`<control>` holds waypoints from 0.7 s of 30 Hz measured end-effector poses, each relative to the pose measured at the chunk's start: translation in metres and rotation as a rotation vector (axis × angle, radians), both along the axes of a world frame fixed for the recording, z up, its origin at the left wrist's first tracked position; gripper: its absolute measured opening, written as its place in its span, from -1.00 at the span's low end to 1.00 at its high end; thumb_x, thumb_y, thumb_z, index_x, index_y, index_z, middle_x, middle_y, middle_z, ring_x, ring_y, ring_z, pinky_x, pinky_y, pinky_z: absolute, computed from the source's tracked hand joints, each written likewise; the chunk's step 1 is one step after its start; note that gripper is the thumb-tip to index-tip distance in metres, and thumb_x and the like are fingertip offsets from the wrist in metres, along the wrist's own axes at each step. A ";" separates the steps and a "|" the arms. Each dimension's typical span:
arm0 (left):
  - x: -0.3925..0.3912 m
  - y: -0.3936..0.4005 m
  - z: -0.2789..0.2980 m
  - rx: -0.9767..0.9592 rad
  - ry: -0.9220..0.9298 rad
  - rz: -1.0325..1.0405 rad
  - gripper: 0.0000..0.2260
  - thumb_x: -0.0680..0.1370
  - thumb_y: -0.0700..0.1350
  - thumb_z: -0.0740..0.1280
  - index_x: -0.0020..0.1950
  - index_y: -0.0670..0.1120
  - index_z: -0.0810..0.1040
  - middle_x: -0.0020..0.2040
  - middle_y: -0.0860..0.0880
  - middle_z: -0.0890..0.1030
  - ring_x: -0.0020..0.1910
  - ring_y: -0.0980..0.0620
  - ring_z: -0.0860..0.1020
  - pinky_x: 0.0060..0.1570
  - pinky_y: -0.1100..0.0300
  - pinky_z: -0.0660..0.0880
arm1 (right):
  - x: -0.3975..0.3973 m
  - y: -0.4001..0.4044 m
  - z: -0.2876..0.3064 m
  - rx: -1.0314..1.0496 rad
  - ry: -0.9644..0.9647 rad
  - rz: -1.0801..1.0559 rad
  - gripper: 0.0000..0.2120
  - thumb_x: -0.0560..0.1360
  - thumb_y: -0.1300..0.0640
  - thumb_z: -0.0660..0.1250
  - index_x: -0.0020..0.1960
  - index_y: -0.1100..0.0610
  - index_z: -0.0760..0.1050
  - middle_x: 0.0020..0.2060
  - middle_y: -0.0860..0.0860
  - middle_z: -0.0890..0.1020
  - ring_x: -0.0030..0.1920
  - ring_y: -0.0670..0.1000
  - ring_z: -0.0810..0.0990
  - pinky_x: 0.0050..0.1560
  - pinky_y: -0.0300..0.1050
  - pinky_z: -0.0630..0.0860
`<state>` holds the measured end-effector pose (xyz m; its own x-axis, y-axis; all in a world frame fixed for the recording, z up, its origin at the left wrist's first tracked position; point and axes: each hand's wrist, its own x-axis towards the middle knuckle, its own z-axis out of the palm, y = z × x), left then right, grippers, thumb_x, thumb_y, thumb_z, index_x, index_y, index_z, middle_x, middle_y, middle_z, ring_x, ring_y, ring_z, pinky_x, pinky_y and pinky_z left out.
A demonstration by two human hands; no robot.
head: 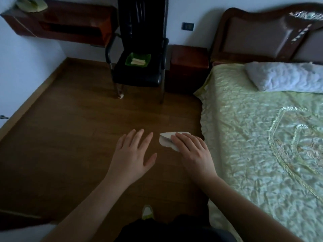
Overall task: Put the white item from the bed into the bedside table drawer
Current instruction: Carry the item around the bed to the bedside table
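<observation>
My right hand (190,151) grips a flat white item (167,139) that sticks out past the fingertips, held over the wooden floor just left of the bed's edge. My left hand (134,151) hovers beside it, palm down, fingers spread, holding nothing. The dark red-brown bedside table (187,67) stands far ahead against the wall, between the chair and the bed's headboard; its front is in shadow and I cannot make out its drawer. The bed (262,137) with a pale green quilted cover fills the right side.
A black chair (139,55) with a green tray (138,61) on its seat stands left of the bedside table. A wall-mounted wooden shelf (61,23) is at top left. A white pillow (286,77) lies by the headboard. My foot (147,212) shows at the bottom.
</observation>
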<state>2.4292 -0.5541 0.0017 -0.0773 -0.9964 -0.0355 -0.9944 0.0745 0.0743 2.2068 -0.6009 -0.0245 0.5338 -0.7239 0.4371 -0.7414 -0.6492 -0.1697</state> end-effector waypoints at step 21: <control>-0.093 -0.397 -0.005 0.019 -0.080 -0.256 -0.40 0.57 0.32 -0.04 0.52 0.04 0.23 0.49 -0.13 0.35 0.47 -0.17 0.30 0.41 -0.13 0.21 | -0.092 -0.354 -0.010 0.046 -0.089 -0.230 -0.60 0.56 0.16 0.20 0.39 0.18 0.44 0.28 0.10 0.56 0.28 0.11 0.53 0.19 0.10 0.52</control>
